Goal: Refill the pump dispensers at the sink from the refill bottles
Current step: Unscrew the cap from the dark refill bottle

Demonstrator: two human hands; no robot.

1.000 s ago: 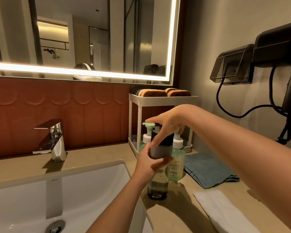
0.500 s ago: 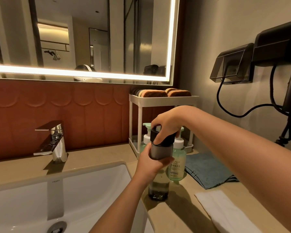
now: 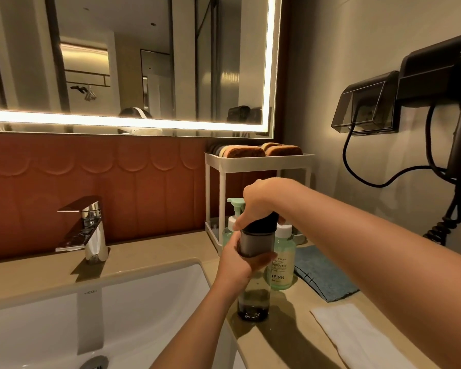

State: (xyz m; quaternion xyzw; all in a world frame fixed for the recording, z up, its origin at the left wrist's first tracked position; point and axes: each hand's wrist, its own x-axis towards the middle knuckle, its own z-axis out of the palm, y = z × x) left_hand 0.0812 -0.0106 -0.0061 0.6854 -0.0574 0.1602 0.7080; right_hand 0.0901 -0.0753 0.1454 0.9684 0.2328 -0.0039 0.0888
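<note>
Faucet (image 3: 88,230) and sink (image 3: 133,310) are seen well left of the grip. A dark bottle (image 3: 254,302), stood upright on the counter (image 3: 171,251) beside the sink's rim, is wrapped round its grey middle by the left hand (image 3: 238,262), forearm raised from below. Its black cap (image 3: 264,223) is clasped from above by the right hand (image 3: 258,202), wrist bent down, fingers curled over. Two green pump dispensers (image 3: 282,262) are stood just behind the grip, with a blue cloth (image 3: 325,275) and white towel (image 3: 357,339) to its right.
</note>
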